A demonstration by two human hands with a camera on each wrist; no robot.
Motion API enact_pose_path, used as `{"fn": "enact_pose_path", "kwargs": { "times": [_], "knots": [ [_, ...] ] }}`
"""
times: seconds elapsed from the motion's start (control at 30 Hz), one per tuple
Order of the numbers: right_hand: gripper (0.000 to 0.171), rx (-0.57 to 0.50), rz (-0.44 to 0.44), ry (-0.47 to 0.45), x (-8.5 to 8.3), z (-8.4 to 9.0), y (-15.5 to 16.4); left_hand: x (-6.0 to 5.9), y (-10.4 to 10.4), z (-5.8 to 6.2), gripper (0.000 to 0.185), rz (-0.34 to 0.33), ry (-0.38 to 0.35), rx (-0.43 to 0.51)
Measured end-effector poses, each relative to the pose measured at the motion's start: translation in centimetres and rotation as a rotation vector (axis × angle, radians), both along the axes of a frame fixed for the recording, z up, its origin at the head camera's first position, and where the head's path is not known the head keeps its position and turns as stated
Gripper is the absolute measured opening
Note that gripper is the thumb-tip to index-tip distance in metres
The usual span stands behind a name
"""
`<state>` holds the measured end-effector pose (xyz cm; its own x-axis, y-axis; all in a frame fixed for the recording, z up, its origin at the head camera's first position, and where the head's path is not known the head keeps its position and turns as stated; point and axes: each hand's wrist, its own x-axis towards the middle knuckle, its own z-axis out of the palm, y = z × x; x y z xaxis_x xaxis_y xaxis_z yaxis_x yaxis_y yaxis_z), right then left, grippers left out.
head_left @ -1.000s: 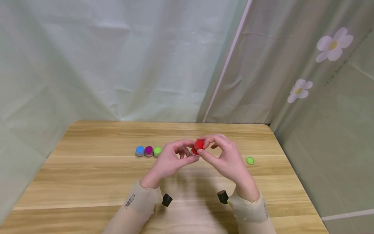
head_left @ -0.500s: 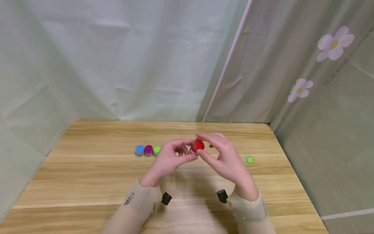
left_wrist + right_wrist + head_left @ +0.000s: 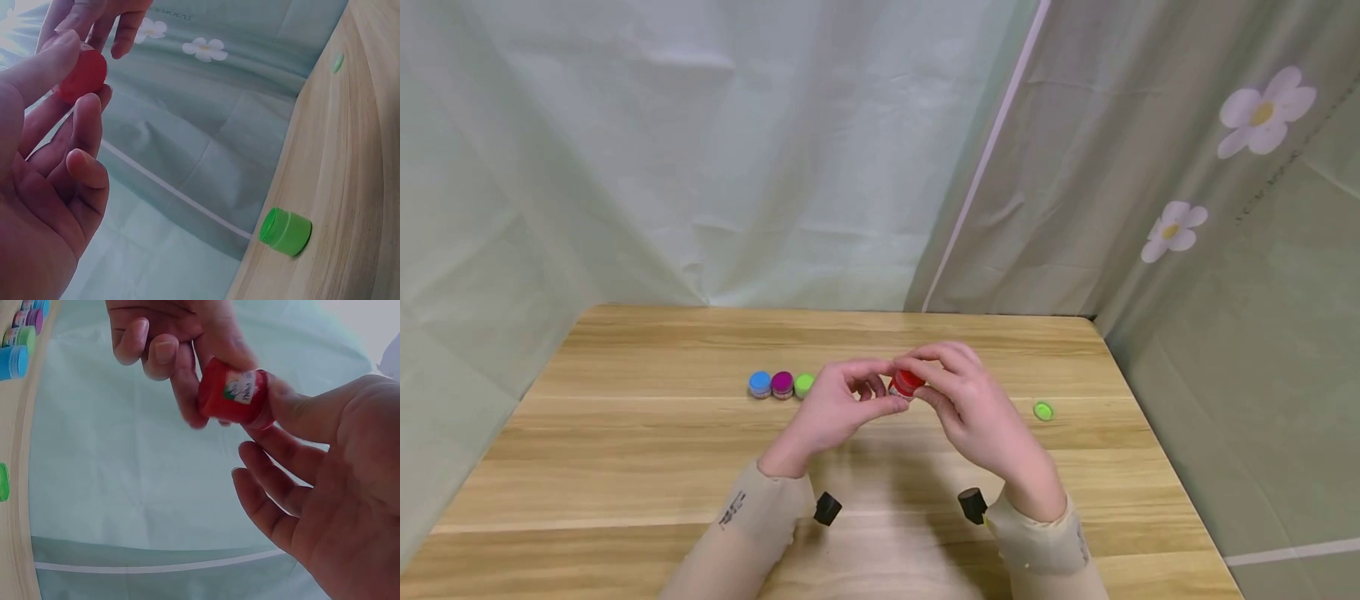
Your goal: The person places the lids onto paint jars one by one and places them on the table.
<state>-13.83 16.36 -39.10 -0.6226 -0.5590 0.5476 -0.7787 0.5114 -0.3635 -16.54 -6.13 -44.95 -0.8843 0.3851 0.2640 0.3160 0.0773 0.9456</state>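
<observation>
A small red jar [image 3: 906, 382] with a white label [image 3: 240, 389] is held above the wooden table [image 3: 625, 442], between both hands. My left hand [image 3: 883, 388] pinches the jar body between thumb and fingers [image 3: 87, 119]. My right hand [image 3: 927, 380] curls its fingers over the jar's red top, thumb [image 3: 294, 406] against its side. In the left wrist view the red jar [image 3: 84, 74] shows beside my left thumb, with right fingertips [image 3: 125, 31] just above it.
A blue jar [image 3: 760, 384], a purple jar [image 3: 782, 384] and a green jar [image 3: 804, 384] stand in a row left of the hands. A loose green lid [image 3: 1042, 410] lies to the right. Curtains enclose the table's back and right sides.
The red top, held raised and tilted by my right fingers, has come down onto the jar. My right fingers now curl more closely over it. The left hand has hardly moved.
</observation>
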Motion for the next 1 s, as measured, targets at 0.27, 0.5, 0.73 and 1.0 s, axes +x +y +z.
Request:
{"fn": "enact_pose_path", "kwargs": {
  "times": [0.27,0.5,0.73,1.0],
  "knots": [
    [0.039,0.02,-0.002,0.016,0.23,0.16,-0.05,-0.02,0.06,0.0,0.031,-0.02,-0.006,-0.022],
    [0.045,0.049,0.003,-0.01,0.15,0.2,0.05,0.04,0.0,-0.2,0.031,-0.073,-0.009,-0.031],
    [0.053,0.108,0.014,0.036,0.03,0.02,0.16,-0.12,-0.09,-0.33,0.029,-0.196,0.019,-0.068],
    [0.049,0.127,0.049,0.032,-0.02,0.08,0.63,-0.23,-0.12,-0.5,0.029,-0.254,-0.036,-0.074]
  ]
}}
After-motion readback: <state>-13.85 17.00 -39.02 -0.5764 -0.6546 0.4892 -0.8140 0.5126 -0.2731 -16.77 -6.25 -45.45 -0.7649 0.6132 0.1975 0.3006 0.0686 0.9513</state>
